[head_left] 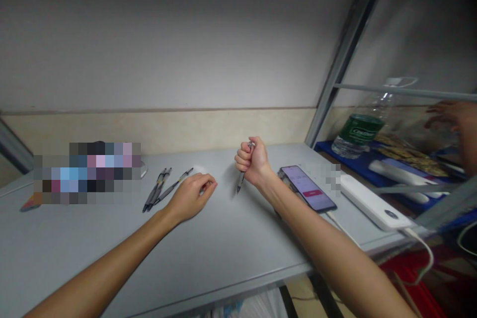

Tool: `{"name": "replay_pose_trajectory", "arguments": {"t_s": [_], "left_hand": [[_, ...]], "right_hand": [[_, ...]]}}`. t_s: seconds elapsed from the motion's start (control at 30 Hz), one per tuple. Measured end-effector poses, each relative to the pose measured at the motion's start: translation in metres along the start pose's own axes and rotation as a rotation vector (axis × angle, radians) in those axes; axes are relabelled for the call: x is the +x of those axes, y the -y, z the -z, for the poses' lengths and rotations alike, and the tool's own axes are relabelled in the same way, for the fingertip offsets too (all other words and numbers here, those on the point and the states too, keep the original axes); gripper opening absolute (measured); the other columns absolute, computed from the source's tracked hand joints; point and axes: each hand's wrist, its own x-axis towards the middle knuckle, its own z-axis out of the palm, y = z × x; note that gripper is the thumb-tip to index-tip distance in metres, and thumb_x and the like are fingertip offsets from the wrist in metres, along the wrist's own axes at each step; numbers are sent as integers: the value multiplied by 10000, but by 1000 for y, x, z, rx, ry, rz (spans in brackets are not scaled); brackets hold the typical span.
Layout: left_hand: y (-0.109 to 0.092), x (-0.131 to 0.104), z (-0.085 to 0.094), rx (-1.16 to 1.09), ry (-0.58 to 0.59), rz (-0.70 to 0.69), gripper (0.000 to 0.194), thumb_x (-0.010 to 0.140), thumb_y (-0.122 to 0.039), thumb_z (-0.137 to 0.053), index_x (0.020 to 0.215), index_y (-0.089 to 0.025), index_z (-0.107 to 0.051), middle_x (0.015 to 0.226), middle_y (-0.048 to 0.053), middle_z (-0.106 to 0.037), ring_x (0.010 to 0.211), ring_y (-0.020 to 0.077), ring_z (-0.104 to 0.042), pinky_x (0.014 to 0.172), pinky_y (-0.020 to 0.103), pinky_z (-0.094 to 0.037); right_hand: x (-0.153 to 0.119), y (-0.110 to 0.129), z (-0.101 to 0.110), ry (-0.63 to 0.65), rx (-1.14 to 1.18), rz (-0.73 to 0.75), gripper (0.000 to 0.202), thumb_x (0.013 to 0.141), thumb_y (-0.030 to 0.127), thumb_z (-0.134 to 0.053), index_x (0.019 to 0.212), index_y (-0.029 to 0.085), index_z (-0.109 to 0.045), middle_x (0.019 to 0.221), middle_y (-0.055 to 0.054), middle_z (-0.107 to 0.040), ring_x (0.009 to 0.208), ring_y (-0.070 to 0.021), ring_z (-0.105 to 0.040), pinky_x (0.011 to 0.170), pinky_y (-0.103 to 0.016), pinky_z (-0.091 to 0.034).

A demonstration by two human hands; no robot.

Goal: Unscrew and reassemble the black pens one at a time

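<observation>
And on the counter (231,258), the left hand (191,194) rests at eleven o'clock, fingers half curled; can't tell whether they grip anything. Right hand (257,163) up at twelve! Loose pens (159,189) lie beside the left hand, at nine o'clock. And the pen (241,180), clenched in the right fingers! Best keep that grip firm, thumb near the top; long axis steep, tip down between six and seven.

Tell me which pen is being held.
The pen in the right hand, its tip pointing down; the other pens lie on the desk near the left hand.
</observation>
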Motion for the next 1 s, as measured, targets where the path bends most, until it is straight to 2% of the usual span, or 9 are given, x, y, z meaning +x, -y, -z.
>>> {"name": "replay_pose_trajectory", "arguments": {"t_s": [0.1,0.23,0.33,0.4,0.53,0.7,0.87,1.0], "left_hand": [[-1,0,0,13,10,-5,238,896,-309,-423,797,-184,-598,698,19,-591,690,145,-537,670,266,-384],[-1,0,-1,36,22,-7,250,897,-305,-419,779,-183,-603,674,18,-585,661,142,-527,647,264,-374],[-1,0,-1,49,32,-13,260,900,-305,-409,773,-182,-600,671,18,-582,658,143,-525,641,264,-371],[0,0,-1,56,43,-16,263,902,-305,-403,774,-182,-597,677,19,-583,666,145,-527,647,266,-371],[1,-1,-2,56,58,-15,257,903,-299,-403,782,-185,-599,686,20,-587,673,146,-529,658,269,-372],[2,-1,-3,48,73,-21,251,901,-290,-407,781,-191,-604,679,18,-587,664,144,-526,648,265,-368],[1,0,-3,48,75,-23,254,901,-284,-404,777,-187,-603,683,21,-595,672,146,-531,655,266,-371],[1,0,-1,52,83,-27,259,901,-281,-400,781,-186,-608,687,24,-602,688,150,-537,665,269,-377]], "right_hand": [[-2,-2,6,54,12,-31,402,791,466,-334,488,213,-256,377,93,-126,347,-64,-58,290,-171,-83],[-4,-3,10,70,-2,-47,334,769,343,-339,476,211,-247,376,90,-108,353,-68,-38,292,-174,-74],[-3,-1,11,82,-21,-56,366,776,399,-344,475,213,-248,377,92,-111,358,-66,-39,291,-171,-79],[-2,-1,12,53,-70,-49,381,777,422,-353,474,215,-251,374,94,-113,357,-63,-35,289,-167,-72],[-2,2,14,-25,-139,-18,329,763,332,-351,471,216,-257,370,95,-108,352,-62,-27,291,-164,-55],[-4,7,18,87,-36,-9,382,781,425,-348,476,212,-263,396,95,-99,364,-62,-39,295,-164,-82],[-8,7,20,134,91,132,350,778,347,-340,474,207,-234,412,86,-83,366,-72,-49,304,-171,-102],[-11,8,21,180,133,209,398,792,443,-348,488,205,-247,421,84,-105,368,-73,-85,314,-174,-143]]}}
